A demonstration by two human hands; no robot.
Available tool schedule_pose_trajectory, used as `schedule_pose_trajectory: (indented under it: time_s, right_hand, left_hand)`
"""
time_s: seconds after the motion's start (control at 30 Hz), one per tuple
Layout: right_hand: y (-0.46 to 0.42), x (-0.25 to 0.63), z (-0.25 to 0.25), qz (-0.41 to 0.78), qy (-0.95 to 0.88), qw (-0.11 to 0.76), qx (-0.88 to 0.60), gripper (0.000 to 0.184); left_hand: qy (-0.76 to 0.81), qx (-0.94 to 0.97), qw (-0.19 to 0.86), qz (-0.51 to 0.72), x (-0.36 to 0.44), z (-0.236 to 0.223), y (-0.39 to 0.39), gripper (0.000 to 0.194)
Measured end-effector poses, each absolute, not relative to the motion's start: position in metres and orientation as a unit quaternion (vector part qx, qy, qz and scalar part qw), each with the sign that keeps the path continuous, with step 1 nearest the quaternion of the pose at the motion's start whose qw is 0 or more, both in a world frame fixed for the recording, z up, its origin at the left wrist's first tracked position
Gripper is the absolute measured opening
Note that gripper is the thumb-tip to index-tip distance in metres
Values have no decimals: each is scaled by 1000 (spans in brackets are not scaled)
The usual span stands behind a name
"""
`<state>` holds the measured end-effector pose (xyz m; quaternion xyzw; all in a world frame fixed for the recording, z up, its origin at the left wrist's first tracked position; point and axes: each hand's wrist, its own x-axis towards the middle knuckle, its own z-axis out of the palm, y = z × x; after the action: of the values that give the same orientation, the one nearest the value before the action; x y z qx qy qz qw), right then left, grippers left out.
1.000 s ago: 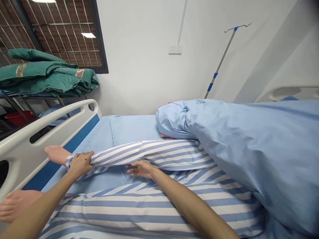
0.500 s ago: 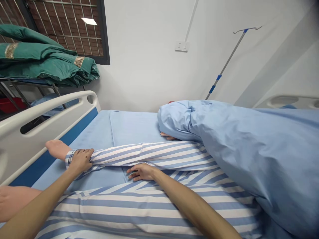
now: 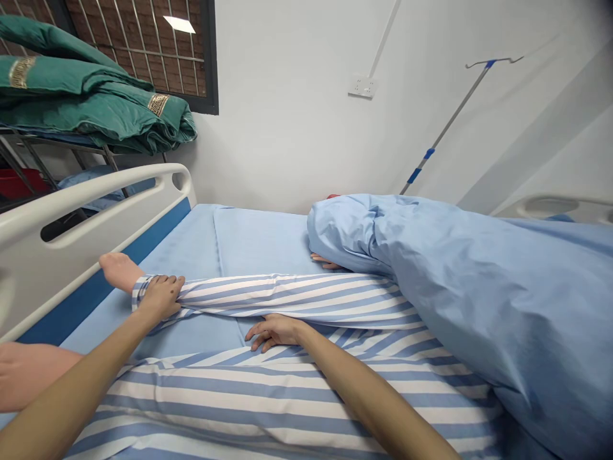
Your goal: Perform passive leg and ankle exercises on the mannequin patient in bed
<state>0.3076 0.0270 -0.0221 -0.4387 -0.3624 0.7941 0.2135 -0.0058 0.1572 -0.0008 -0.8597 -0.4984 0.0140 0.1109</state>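
Note:
My left hand (image 3: 163,296) is wrapped over the far lower leg, just above the ankle, gripping it through the striped trouser leg (image 3: 287,294). A bare foot (image 3: 119,271) sticks out beyond the cuff. Between the two legs, at about knee height, my right hand (image 3: 278,332) has its fingers loosely spread; its back edge is against the far trouser leg and nothing shows in its fingers. The near leg (image 3: 239,396) lies under my forearms, with its bare foot (image 3: 33,375) at the left. Whether the legs are a person's or a manikin's, I cannot tell.
A blue quilt (image 3: 460,275) covers the upper body; fingertips (image 3: 325,260) show at its edge. The bed's white footboard (image 3: 110,191) stands at the left, beyond it folded green quilts (image 3: 96,102) on a rack. A drip pole (image 3: 450,124) leans before the wall.
The view has shifted slightly. My left hand stays on the lower leg and my right hand stays between the legs, its fingers curling slightly downward.

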Motion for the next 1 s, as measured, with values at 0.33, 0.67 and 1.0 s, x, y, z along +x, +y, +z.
schedule_pose_trajectory:
  time_s: [0.33,0.67,1.0]
  right_hand:
    - [27,308,-31,773,-391,212,-451,34]
    - [5,289,-12,697,-445,218,-518,72]
    - [-155,232,19,461,-481,548,-506,29]
  left_hand:
    - [-506,-855,106,35,-8,8,151,50]
    - [-454,-869,-165,-107,-21,22,38,53]
    - [-462,-887,-15,19,-65,7,-12,62]
